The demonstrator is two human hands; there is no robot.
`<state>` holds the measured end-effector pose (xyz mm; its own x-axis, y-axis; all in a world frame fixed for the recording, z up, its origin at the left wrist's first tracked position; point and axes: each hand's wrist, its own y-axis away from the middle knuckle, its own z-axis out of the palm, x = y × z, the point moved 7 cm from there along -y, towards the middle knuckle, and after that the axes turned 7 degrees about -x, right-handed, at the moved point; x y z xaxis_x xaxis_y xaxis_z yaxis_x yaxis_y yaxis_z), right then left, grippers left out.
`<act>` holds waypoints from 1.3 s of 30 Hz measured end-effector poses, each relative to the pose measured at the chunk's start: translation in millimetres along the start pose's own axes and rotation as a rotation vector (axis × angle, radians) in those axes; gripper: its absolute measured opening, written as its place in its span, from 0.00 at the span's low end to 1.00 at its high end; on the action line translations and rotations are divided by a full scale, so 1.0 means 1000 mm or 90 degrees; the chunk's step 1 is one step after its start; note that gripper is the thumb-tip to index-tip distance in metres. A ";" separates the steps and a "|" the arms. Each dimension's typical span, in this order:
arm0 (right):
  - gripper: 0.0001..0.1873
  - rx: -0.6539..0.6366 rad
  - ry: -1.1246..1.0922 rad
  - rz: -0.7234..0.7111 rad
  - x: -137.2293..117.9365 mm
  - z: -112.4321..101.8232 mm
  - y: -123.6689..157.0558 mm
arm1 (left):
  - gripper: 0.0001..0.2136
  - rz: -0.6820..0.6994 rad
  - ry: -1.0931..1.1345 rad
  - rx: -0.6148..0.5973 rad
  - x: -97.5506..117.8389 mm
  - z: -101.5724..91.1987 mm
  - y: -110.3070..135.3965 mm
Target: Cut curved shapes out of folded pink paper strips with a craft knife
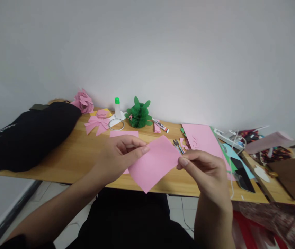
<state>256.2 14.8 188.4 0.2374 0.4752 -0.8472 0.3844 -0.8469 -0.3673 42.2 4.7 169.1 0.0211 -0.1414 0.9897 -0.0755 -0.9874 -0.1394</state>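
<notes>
A flat square of pink paper [154, 164] is held up in the air between both hands, one corner pointing down. My left hand [121, 157] pinches its left corner between thumb and fingers. At the opposite corner, my right hand [206, 169] grips the sheet the same way. Behind the paper, scissors [178, 146] lie on the table, partly hidden by the sheet and my right hand. Another pink paper piece [124, 134] lies on the wood beyond my left hand.
A black bag [35, 138] covers the table's left end. Along the wall stand a pink paper flower [83, 101], a glue bottle [117, 108] and a green paper figure [139, 116]. Rightward are a glue tube [161, 126], pink sheets [204, 138], a phone [243, 175] and a power strip [229, 139].
</notes>
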 end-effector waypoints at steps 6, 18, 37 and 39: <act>0.08 0.006 0.009 -0.005 -0.001 -0.001 -0.001 | 0.07 0.017 -0.035 -0.006 0.006 0.000 -0.001; 0.07 0.038 -0.024 -0.059 0.010 0.002 -0.011 | 0.07 0.082 -0.126 -0.024 0.020 -0.005 -0.019; 0.14 -0.164 -0.024 0.092 0.036 0.020 -0.107 | 0.09 0.063 -0.261 -0.193 0.012 0.002 -0.102; 0.11 -0.191 -0.008 0.097 0.030 0.020 -0.114 | 0.08 0.061 -0.273 -0.208 0.013 0.005 -0.103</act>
<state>201.2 120.6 197.0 0.3021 0.3444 -0.8889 0.5911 -0.7993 -0.1087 54.8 104.0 196.5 0.3978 -0.3134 0.8623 -0.4016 -0.9045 -0.1435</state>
